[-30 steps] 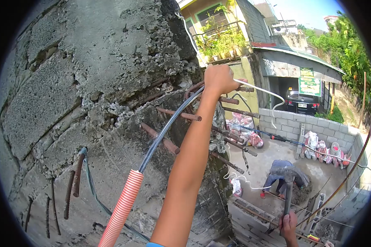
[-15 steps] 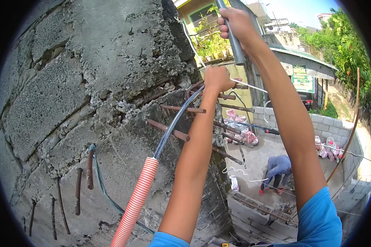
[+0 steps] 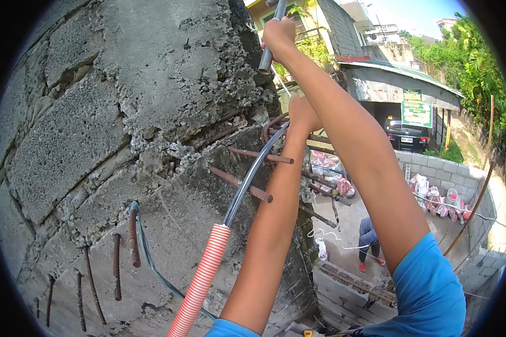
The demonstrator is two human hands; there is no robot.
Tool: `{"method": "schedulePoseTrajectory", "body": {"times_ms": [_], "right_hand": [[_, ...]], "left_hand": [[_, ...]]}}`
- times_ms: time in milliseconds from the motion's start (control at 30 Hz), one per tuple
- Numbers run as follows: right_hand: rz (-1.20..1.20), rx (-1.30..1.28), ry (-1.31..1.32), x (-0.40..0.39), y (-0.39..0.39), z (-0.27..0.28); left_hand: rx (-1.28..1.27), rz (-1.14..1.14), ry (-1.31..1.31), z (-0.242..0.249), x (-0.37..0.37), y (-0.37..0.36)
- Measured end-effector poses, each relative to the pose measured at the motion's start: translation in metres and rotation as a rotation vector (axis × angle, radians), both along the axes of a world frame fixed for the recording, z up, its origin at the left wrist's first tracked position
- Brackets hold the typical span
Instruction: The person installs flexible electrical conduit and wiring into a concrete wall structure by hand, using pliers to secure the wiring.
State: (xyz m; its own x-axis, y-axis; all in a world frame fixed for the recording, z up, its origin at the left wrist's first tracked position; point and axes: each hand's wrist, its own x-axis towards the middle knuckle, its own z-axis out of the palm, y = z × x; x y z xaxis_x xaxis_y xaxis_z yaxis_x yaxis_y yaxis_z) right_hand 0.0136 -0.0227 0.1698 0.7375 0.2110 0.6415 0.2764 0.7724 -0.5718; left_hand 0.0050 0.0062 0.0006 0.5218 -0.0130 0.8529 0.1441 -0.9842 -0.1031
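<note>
My right hand point(image 3: 278, 35) is wrapped round a grey pipe point(image 3: 265, 60), held tilted near the top of the view. Just below it, my left hand point(image 3: 305, 114) is closed at the upper end of a grey, shiny cable point(image 3: 247, 177); its fingers are mostly hidden. That cable comes out of an orange-and-white corrugated conduit point(image 3: 201, 278) running down to the lower edge. Close to my left hand, a thin white cord point(image 3: 281, 82) slants up towards the pipe. Rusty rebar ends point(image 3: 261, 155) stick out of the broken concrete beside my left forearm.
A rough concrete block wall point(image 3: 67, 151) fills the left side, with more rebar stubs point(image 3: 117, 267) and a bluish cable point(image 3: 157, 275). Far below, a person point(image 3: 367, 238) stands in a walled yard near filled sacks point(image 3: 433, 196). A dark car point(image 3: 406, 135) is parked beyond.
My right hand has brought the pipe left, nearer above my left hand. My left hand stays closed on the cable. The person below has straightened from a bend, and the view has shifted slightly.
</note>
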Motion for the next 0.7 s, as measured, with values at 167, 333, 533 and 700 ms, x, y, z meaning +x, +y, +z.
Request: {"method": "schedulePoseTrajectory", "body": {"times_ms": [167, 333, 533, 700], "right_hand": [[-0.017, -0.242, -0.153, 0.015, 0.011, -0.002], [-0.010, -0.056, -0.145, 0.013, 0.013, -0.009], [-0.034, -0.039, -0.067, -0.002, 0.016, -0.005], [0.001, -0.099, -0.230, 0.031, 0.004, 0.004]], "left_hand": [[0.084, 0.156, 0.210, 0.006, 0.004, -0.003], [0.050, 0.079, 0.138, 0.010, -0.003, -0.008], [0.042, -0.028, 0.022, 0.004, 0.000, 0.002], [0.103, 0.279, 0.333, 0.008, 0.010, -0.003]]}}
